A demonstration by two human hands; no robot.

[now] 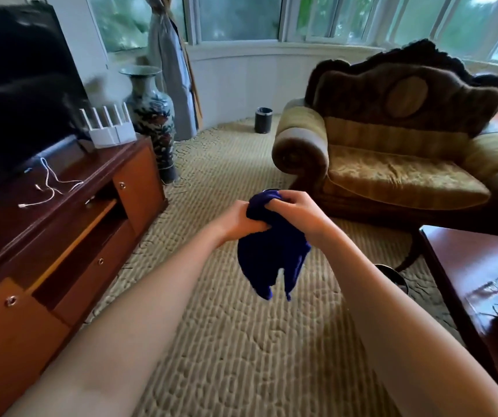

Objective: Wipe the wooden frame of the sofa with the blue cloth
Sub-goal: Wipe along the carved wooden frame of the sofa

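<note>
Blue cloth [271, 260] was held bunched in mid-air, well apart from the sofa [392, 145], gripped by left hand [238, 219] and right hand [297, 210]; dangling corners were judged likely to smear upholstery rather than wood.

A ribbed beige carpet [241, 341] covers the floor. On it stand a wooden TV cabinet [61, 236] at left, a tall painted vase [152, 115] beyond it, a small dark bin [263, 120] far off, and the sofa [392, 158] at right.
</note>
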